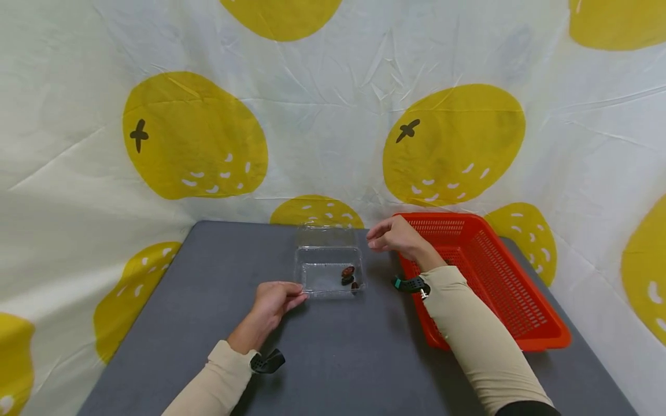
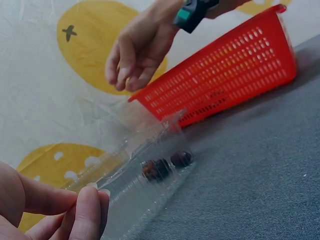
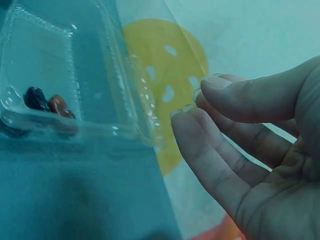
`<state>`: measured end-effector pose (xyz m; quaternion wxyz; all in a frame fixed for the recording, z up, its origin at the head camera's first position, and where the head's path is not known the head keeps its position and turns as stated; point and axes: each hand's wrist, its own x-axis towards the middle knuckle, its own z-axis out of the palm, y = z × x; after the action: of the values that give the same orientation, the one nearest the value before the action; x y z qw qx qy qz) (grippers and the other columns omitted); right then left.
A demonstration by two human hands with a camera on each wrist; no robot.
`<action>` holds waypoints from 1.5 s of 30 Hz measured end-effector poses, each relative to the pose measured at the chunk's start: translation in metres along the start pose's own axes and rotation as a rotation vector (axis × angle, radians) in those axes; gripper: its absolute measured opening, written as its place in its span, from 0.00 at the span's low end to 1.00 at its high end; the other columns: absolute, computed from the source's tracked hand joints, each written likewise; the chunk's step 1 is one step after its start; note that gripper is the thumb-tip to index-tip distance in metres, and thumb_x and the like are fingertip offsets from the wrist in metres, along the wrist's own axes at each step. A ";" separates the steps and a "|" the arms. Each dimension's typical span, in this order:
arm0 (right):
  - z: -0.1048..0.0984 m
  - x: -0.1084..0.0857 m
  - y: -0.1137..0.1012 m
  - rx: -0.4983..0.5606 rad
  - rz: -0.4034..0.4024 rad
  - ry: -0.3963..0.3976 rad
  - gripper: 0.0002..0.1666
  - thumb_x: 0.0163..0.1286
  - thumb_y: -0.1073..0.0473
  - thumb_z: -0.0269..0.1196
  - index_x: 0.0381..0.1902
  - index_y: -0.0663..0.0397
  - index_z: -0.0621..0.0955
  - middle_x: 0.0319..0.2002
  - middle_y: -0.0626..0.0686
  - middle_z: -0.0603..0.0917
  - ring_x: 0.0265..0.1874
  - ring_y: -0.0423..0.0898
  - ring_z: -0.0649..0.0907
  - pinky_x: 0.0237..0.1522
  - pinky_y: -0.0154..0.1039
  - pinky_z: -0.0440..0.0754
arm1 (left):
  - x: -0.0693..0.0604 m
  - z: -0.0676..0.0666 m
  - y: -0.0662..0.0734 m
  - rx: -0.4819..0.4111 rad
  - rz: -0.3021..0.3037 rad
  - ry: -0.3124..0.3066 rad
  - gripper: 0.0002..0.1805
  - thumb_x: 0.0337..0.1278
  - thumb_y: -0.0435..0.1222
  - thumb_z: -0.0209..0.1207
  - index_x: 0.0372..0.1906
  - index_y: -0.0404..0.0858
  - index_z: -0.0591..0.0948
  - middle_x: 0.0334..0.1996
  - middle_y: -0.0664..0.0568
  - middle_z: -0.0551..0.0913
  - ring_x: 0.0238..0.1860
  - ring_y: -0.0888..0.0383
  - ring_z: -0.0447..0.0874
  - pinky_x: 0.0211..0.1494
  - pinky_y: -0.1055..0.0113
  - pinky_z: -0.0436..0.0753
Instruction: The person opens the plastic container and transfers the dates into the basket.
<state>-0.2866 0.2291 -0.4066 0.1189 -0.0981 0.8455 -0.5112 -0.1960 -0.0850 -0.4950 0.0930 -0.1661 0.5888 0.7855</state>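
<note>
A clear plastic clamshell box lies on the table with its lid folded back on the far side. Three small, glossy, dark red-brown oval pieces, resembling dried dates, sit at the box's right end; two also show in the right wrist view as dark pieces. At the near left corner, my left hand pinches the box rim between thumb and fingers. My right hand is in the air between the box and the red basket, fingers loosely bent, with nothing in them.
A red perforated plastic basket stands at the right, under my right forearm. Beneath everything is a grey table. Behind it hangs a white cloth with yellow fruit prints.
</note>
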 end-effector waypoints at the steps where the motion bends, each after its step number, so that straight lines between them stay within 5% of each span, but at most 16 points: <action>1: 0.003 0.001 0.000 -0.010 0.000 -0.005 0.15 0.66 0.67 0.71 0.50 0.69 0.87 0.40 0.56 0.90 0.36 0.47 0.90 0.52 0.50 0.92 | 0.000 0.000 -0.001 0.000 0.002 -0.002 0.16 0.60 0.19 0.62 0.52 0.14 0.81 0.29 0.43 0.89 0.26 0.58 0.90 0.35 0.69 0.93; 21: 0.062 0.032 0.001 -0.256 -0.171 -0.317 0.07 0.58 0.73 0.70 0.37 0.67 0.89 0.31 0.58 0.91 0.28 0.40 0.85 0.39 0.37 0.91 | 0.000 -0.005 -0.004 -0.009 0.008 0.001 0.14 0.59 0.19 0.63 0.49 0.15 0.82 0.28 0.43 0.88 0.27 0.57 0.90 0.35 0.69 0.92; 36: 0.090 0.037 0.013 -0.613 -0.120 -0.390 0.14 0.53 0.77 0.71 0.34 0.57 0.90 0.27 0.46 0.89 0.28 0.39 0.84 0.32 0.34 0.86 | 0.000 -0.003 -0.011 -0.020 0.023 0.000 0.13 0.57 0.18 0.63 0.47 0.15 0.83 0.28 0.43 0.89 0.26 0.58 0.90 0.35 0.69 0.93; 45: 0.103 0.036 0.014 -0.831 -0.199 -0.353 0.19 0.52 0.80 0.63 0.27 0.50 0.89 0.27 0.45 0.85 0.29 0.44 0.78 0.31 0.36 0.80 | 0.001 -0.005 -0.011 -0.038 0.040 0.019 0.12 0.56 0.17 0.62 0.46 0.14 0.83 0.28 0.43 0.89 0.26 0.57 0.89 0.34 0.68 0.93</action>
<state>-0.2901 0.1385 -0.4689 0.1618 -0.3036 0.9321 -0.1135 -0.1921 -0.0865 -0.5065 0.0685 -0.1637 0.5777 0.7967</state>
